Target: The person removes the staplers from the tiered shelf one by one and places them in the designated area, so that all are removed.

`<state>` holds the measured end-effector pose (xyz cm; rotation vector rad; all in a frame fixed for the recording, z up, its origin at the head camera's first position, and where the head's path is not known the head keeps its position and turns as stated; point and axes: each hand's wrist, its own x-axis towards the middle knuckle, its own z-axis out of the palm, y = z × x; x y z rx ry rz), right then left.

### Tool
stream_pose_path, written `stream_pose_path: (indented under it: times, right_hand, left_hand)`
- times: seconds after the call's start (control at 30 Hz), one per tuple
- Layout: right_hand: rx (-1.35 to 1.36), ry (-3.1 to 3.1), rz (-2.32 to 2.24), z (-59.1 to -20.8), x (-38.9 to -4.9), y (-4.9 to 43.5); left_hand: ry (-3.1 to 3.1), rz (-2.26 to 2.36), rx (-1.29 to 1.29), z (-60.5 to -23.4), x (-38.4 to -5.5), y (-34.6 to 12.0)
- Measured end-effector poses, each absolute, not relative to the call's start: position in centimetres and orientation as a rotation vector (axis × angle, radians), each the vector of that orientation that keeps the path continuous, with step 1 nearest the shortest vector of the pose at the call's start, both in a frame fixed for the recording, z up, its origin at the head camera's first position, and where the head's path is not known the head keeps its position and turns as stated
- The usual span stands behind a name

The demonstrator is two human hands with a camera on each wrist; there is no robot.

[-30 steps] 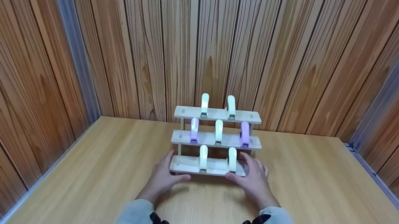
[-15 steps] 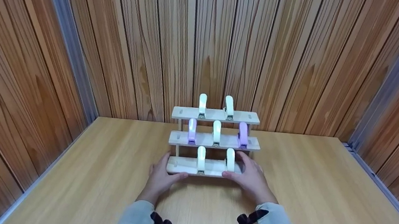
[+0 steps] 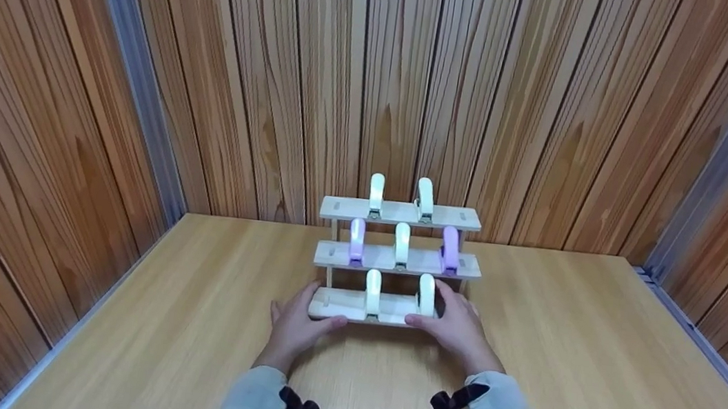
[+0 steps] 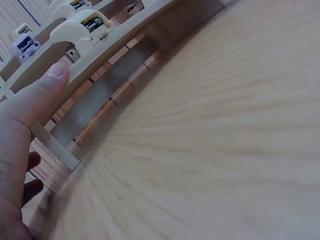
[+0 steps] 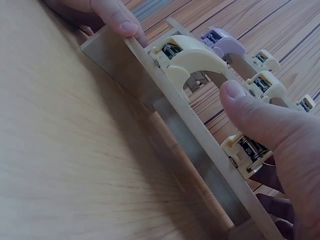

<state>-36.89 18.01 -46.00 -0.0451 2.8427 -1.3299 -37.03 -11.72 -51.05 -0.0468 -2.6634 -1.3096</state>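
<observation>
A three-tier wooden rack [image 3: 338,305] stands on the table, with small cream and purple staplers on its steps. My left hand [image 3: 297,328] grips the left end of the lowest step. Its thumb lies at the front edge and its fingers are round the side, as the left wrist view shows. At the other end my right hand [image 3: 459,331] holds the rack, thumb in front and fingers beyond. A cream stapler [image 5: 245,152] sits between that thumb and fingers, partly hidden. Another cream stapler [image 3: 373,294] stands to its left on the same step.
On the middle step a cream stapler [image 3: 401,245] stands between two purple ones. Two cream staplers stand on the top step [image 3: 398,212]. The wooden table [image 3: 207,296] meets a wood-panelled back wall [image 3: 295,85], with panelled walls at both sides.
My right hand has shifted slightly left and in against the rack's end. The left thumb sits a touch closer to the front edge. The staplers keep their places on the rack.
</observation>
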Motion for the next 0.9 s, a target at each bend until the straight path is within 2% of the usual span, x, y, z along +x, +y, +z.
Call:
stream_pose_path:
  times: [0.9]
  right_hand:
    - [-0.131,2.905,-1.442,-47.1,-35.7,19.5]
  left_hand:
    - [-2.717,-1.141,-0.052,-51.3,-36.9,-12.0]
